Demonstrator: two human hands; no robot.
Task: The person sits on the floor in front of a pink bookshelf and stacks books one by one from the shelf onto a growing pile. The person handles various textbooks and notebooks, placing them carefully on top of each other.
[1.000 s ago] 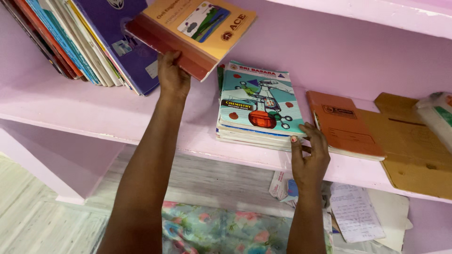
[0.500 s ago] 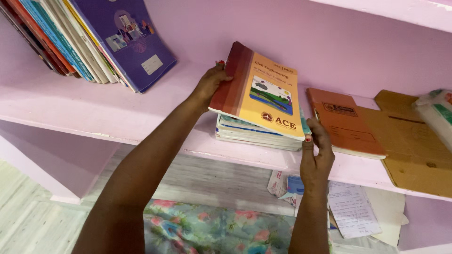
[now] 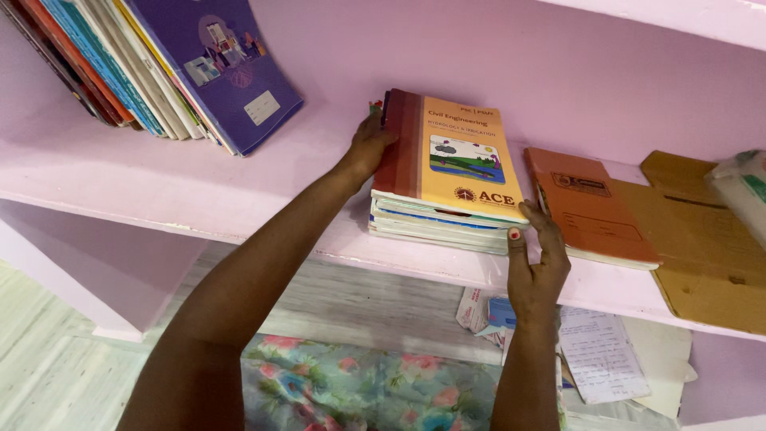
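Seen from the head camera, a yellow book [image 3: 459, 160] with a maroon spine strip is lying flat on top of a stack [image 3: 435, 227] of thin books, and that stack is sitting on the pink shelf [image 3: 159, 191] close to the back wall. The left hand [image 3: 369, 146] is reaching up to the book's far left edge — its grip is closing on the spine, fingers curling over the top corner and thumb pressing the side. The right hand [image 3: 536, 267] is resting at the stack's near right corner, fingers spread and lying against the edges of the books; its grip is loose and apart, clamping nothing. Just to the right of the stack, an orange notebook [image 3: 590, 207] is lying flat on the shelf, touching a brown cardboard piece [image 3: 702, 239] that is running on toward the right edge. Far to the left, well apart from the stack, a row of books [image 3: 104, 68] is leaning tilted, a purple book [image 3: 219, 68] facing outward at its front. Below the shelf, loose papers [image 3: 598, 351] are lying beside a floral cloth [image 3: 359, 387] — the cloth is spreading between the two forearms.
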